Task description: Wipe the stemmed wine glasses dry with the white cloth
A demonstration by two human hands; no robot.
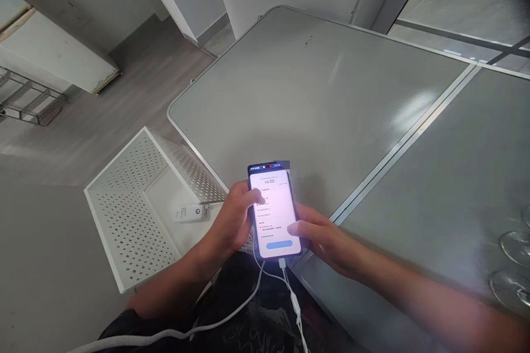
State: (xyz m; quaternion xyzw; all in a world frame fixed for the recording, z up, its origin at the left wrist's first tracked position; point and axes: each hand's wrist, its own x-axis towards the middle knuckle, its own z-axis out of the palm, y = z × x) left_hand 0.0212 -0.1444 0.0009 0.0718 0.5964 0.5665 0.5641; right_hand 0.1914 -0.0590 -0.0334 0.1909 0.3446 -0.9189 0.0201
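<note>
A smartphone [275,215] with a lit screen is held between both hands, over the near edge of the grey table. The screen shows a white page with "¥6.00" near its top and a blue button at the bottom. My left hand [238,212] grips the phone's left side, its thumb over the screen. From the right, my right hand [317,231] holds the lower edge, with its thumb lying on the glass. A white cable [292,292] is plugged into the phone's bottom end. The fingers behind the phone are hidden.
Left of the table [290,88] stands a white perforated basket [124,231] with a white power bank-like block [189,213] in it. Bases of clear glasses [515,287] show at the right edge. A wire rack [33,99] is on the floor at far left.
</note>
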